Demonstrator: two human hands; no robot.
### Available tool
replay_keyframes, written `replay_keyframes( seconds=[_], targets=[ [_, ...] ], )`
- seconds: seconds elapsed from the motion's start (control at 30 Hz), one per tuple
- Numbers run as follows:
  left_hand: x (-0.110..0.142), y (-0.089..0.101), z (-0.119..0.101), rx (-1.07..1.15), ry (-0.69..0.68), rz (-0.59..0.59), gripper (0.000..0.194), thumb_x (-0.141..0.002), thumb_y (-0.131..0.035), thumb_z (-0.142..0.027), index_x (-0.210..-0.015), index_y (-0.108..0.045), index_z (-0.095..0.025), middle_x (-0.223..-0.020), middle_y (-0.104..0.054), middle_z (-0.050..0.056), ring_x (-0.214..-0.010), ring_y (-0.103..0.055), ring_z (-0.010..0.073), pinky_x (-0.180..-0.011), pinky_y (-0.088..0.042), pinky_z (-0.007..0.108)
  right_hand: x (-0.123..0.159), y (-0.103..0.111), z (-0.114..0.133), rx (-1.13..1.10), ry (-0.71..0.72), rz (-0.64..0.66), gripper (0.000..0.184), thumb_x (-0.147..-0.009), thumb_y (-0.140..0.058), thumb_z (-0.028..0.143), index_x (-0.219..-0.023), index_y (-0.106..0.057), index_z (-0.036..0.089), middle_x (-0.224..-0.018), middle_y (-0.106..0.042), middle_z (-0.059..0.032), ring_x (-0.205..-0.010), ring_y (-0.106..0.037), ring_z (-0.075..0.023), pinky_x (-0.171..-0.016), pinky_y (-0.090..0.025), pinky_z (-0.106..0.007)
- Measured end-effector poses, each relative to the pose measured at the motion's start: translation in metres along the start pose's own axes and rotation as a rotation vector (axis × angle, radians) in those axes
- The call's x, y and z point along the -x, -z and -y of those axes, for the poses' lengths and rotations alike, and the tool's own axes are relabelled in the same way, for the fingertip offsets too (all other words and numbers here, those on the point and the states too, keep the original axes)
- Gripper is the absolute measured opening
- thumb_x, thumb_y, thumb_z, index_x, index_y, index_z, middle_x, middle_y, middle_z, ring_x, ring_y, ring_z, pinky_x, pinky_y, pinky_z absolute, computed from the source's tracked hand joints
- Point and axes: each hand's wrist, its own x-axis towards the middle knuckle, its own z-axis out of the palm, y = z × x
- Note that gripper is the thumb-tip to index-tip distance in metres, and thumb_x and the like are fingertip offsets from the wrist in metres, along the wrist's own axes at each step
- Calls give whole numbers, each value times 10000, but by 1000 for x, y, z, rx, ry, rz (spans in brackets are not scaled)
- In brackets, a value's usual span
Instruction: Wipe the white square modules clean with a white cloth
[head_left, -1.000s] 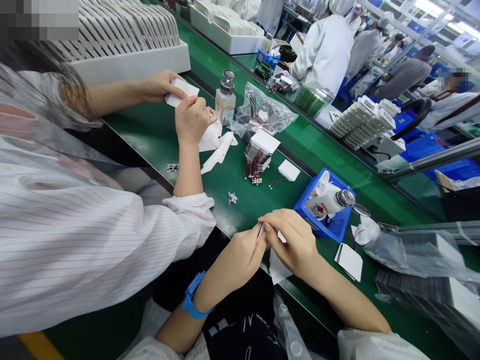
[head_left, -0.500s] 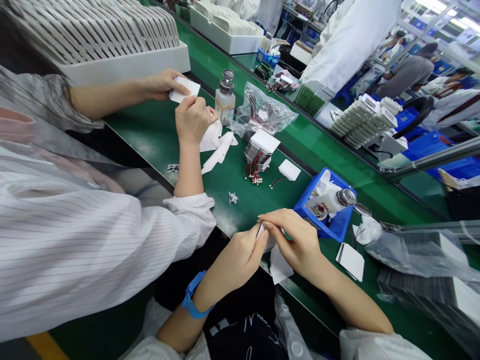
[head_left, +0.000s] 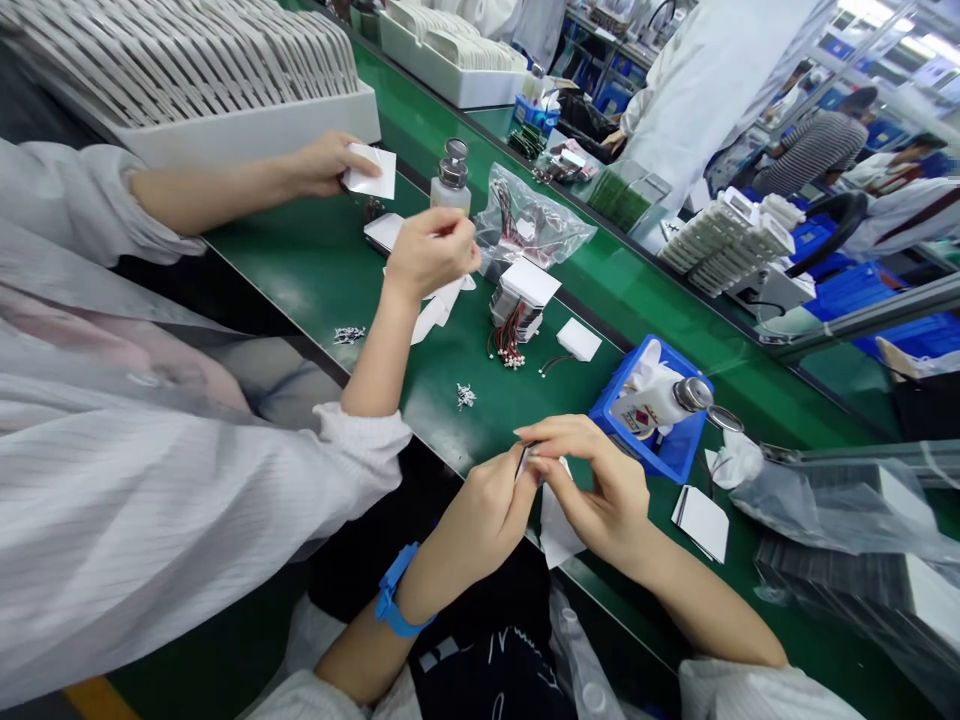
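Thin, dark-edged white piece (head_left: 526,459) held at the bench's (head_left: 431,405) front edge.
The left hand (head_left: 487,500) pinches it; the right hand's (head_left: 611,495) fingertips meet its top, though whether they grip I cannot tell. A loosened left pinch could drop it lapward; uneven finger pressure could bend it.

Single head cam, up at wearer's eye level, looking forward and down. Close on left hand (head_left: 491,500) at 6 o'clock, right hand (head_left: 604,490) between 4 and 5. Tilted: green bench (head_left: 300,280) slants 11 to 4, workshop (head_left: 817,75) recedes toward 2.
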Motion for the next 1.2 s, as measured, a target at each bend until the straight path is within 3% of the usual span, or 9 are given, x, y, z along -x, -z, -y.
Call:
replay_keyframes(
  seconds=[0.2, 0.6, 0.9, 1.2],
  targets=[
    [1, -3, 0, -48, -16, 40, 244, -1006, -305, -224, -1039, -547, -231, -998, -688, 63, -920, -686, 212, -771, -539, 342, 0, 0, 2, -26, 33, -29, 191, -892, -600, 51, -989, -634, 212, -966, -755, -72, -887, -701, -207, -785, -580, -418],
    [2, -3, -1, -97, -52, 50, 241, -1004, -303, -216, -1077, -532, -228, -1061, -695, 82, -950, -688, 231, -791, -549, 381, 0, 0, 5, -35, 90, -81, 237, -854, -633, 24, -999, -663, 208, -938, -767, -62, -869, -721, -206, -797, -570, -406],
    [-1, -9, 1, -124, -235, -83, 204, -1003, -315, -134, -1007, -514, -173, -929, -689, 86, -898, -692, 207, -749, -565, 327, 3, 0, 2, -23, 105, -93, 254, -850, -635, 30, -1023, -669, 212, -962, -772, -67, -887, -729, -215, -809, -570, -416],
    [-1, -10, 1, -179, -274, -109, 175, -998, -330, -125, -1023, -488, -197, -919, -682, 62, -878, -703, 203, -688, -583, 317, 4, 0, 0, -51, 93, -88, 265, -843, -632, 14, -1019, -675, 208, -975, -769, -72, -890, -725, -213, -829, -562, -419]
  ],
)
